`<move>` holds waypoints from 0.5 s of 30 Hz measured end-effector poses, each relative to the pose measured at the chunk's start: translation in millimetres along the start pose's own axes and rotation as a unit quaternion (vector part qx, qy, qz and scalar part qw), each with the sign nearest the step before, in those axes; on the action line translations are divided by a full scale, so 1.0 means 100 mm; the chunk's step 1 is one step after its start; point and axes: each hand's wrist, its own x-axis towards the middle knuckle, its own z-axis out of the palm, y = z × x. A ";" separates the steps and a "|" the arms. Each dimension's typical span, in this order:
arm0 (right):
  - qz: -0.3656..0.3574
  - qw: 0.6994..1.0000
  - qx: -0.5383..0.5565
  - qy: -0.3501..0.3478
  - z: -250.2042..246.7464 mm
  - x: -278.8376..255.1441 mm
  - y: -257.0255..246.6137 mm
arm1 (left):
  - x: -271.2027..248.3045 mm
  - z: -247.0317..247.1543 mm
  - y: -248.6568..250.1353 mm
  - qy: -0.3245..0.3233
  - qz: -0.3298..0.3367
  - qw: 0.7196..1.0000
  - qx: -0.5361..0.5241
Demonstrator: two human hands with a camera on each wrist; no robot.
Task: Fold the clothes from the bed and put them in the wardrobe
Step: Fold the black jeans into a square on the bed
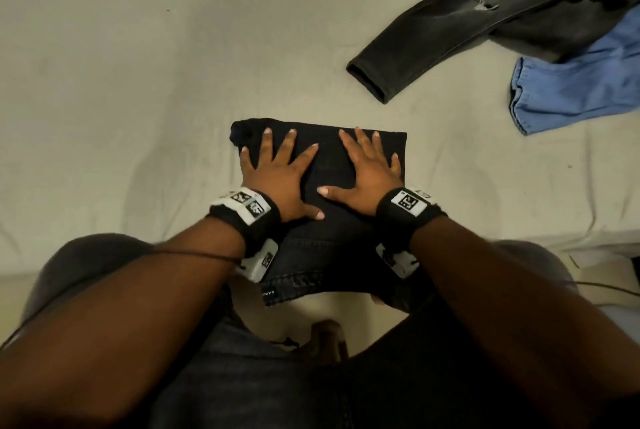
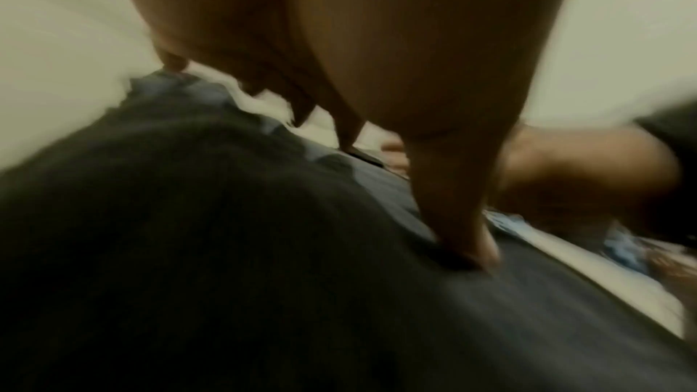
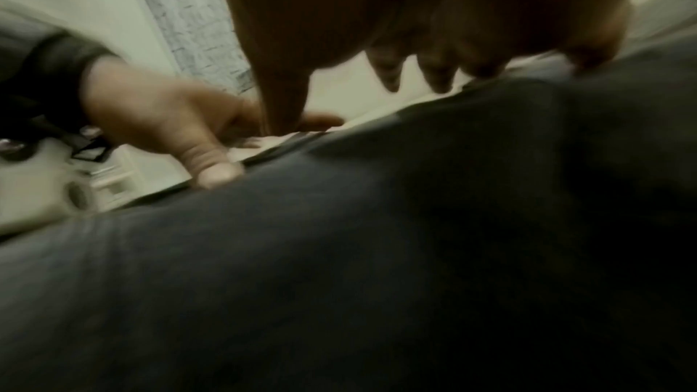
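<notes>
A folded pair of dark jeans lies on the pale bed sheet at the near edge of the bed. My left hand presses flat on its left half with fingers spread. Pressing flat on the right half is my right hand, also spread. In the left wrist view my left hand sits on the dark jeans, thumb down on the cloth. In the right wrist view my right hand rests on the dark jeans, with the left hand beside it.
A grey-black ripped pair of jeans lies unfolded at the far right of the bed. A light blue garment lies partly under it at the right edge. The bed's near edge runs beside my wrists.
</notes>
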 end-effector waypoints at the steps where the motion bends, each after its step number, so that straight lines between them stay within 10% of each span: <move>1: -0.017 1.000 -0.006 -0.001 0.03 -0.10 -0.07 | -0.12 0.03 0.10 0.012 0.009 1.000 0.015; 15: -0.116 0.977 -0.177 -0.029 0.57 -1.04 -0.12 | -1.06 0.67 0.26 -0.008 0.053 0.993 0.101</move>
